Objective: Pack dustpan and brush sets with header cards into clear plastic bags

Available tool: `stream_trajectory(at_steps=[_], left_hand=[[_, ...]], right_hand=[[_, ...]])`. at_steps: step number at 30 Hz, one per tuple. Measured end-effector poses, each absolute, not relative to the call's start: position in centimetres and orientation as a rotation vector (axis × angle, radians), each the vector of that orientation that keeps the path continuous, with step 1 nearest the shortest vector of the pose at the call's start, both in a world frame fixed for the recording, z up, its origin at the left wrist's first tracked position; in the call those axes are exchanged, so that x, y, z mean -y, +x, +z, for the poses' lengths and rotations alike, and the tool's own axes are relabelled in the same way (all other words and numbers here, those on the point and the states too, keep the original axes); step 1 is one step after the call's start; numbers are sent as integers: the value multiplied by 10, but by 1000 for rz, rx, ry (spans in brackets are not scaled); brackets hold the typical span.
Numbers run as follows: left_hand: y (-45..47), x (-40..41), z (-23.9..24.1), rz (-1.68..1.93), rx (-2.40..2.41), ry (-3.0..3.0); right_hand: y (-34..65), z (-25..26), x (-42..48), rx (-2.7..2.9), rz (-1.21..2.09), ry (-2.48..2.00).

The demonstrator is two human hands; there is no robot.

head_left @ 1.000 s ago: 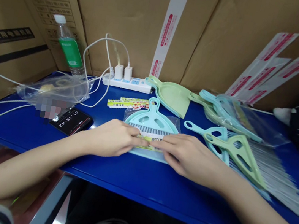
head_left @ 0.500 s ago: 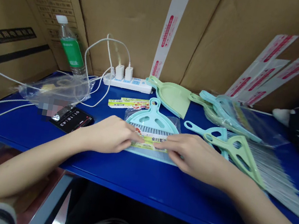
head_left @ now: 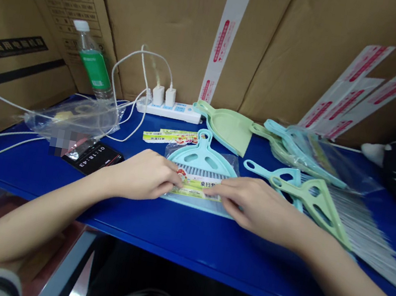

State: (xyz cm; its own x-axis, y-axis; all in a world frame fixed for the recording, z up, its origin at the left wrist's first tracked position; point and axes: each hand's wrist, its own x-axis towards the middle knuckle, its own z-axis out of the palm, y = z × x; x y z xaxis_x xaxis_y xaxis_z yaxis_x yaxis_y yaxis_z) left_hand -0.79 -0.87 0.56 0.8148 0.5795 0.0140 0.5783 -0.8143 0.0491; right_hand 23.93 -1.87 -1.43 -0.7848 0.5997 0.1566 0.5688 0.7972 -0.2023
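A light blue dustpan and brush set (head_left: 202,157) lies in a clear plastic bag in front of me, its handle pointing away. Across the brush's bristles runs a yellow and white printed label (head_left: 193,189). My left hand (head_left: 145,175) is at the label's left part, fingers curled and pressed together, fingertips on it. From the other side, my right hand (head_left: 258,207) presses its forefinger on the label's right part, the other fingers curled under. The undersides of both hands are hidden.
Loose brushes (head_left: 313,201) and more dustpans (head_left: 232,128) lie to the right and behind. More labels (head_left: 169,136) are near the power strip (head_left: 184,113). On the left are a phone (head_left: 98,158), cables, plastic bags and a bottle (head_left: 95,66). Cardboard (head_left: 174,21) walls the back.
My left hand has slid slightly left along the label, uncovering more of its middle. My right hand has stayed almost still, and the bagged set has not moved.
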Motion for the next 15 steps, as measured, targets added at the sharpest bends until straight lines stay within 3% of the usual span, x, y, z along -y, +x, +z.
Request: stream_trajectory(at_steps=[15], left_hand=[[-8, 7, 3, 131, -962, 2972]], right_hand=[[240, -15, 19, 2807, 143, -935]])
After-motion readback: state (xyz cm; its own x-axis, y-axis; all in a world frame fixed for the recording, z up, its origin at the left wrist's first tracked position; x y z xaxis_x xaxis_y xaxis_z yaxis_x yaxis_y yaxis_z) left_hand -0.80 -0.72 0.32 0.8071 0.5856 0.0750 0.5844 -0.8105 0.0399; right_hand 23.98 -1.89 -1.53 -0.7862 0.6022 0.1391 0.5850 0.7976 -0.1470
